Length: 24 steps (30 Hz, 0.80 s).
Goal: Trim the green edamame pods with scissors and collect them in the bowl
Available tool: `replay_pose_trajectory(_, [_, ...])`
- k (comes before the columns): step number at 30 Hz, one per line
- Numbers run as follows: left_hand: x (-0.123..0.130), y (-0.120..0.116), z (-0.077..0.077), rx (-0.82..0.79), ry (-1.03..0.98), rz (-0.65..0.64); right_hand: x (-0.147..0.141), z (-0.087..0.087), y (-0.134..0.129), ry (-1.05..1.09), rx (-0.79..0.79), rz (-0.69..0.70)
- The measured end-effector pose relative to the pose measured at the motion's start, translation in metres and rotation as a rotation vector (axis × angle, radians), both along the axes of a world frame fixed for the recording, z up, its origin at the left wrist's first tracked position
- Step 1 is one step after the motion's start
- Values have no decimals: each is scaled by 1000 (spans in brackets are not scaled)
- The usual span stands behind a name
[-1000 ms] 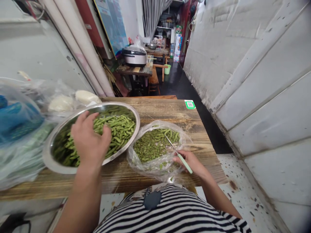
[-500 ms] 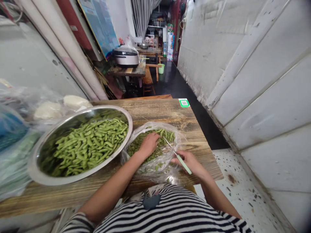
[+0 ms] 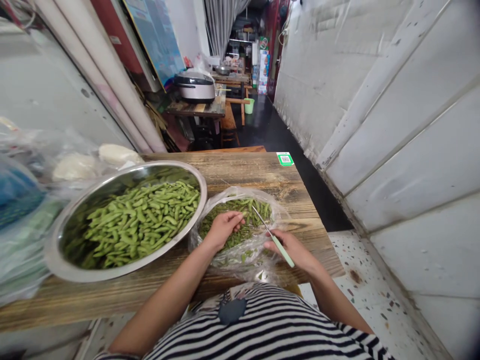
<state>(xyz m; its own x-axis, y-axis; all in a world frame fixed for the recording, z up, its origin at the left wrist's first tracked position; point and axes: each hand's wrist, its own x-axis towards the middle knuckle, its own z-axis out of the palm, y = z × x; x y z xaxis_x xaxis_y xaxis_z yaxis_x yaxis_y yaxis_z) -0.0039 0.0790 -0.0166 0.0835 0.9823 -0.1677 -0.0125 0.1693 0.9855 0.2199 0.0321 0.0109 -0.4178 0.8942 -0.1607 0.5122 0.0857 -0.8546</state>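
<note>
On the plank table [image 3: 240, 172], a steel bowl [image 3: 123, 175] of green pods [image 3: 138, 222] sits left of a clear plastic bag [image 3: 255, 262] of cut pods [image 3: 255, 212]. Both my forearms reach forward. My left hand [image 3: 224, 230] curls over the cut pods, though I can't tell if it's holding any. My right hand [image 3: 290, 250] firmly grasps a green-handled knife [image 3: 280, 248], and keeping its blade angled clear of my left fingers is the careful way to work.

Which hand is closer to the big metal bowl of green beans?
Left. The left hand is in the plastic bag, just beside the steel bowl but not touching it. The right hand, holding a knife, is farther away, past the left hand.
</note>
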Motion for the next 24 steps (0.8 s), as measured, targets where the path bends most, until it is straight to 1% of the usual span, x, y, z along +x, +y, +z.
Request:
replay_pose_trajectory(2, [-2, -5, 4, -100, -174, -3, -3, 3, 0, 18, -14, 47])
replay_pose_trajectory(4, [-3, -10, 8, -171, -281, -7, -8, 5, 0, 17, -25, 74])
replay_pose_trajectory(6, [-5, -13, 11, -217, -339, -10, -12, 5, 1, 8, -22, 78])
replay_pose_trajectory(9, [-6, -15, 13, -232, -373, 0, -16, 4, 1, 10, -19, 72])
replay_pose_trajectory(13, [-6, -16, 14, -217, -364, 29, -17, 2, 2, 7, -21, 70])
replay_pose_trajectory(17, [-5, -17, 14, -176, -293, 48, -17, 1, 3, -12, -16, 74])
replay_pose_trajectory(24, [-6, -17, 16, -81, -164, 44, -18, 0, 3, -40, 5, 92])
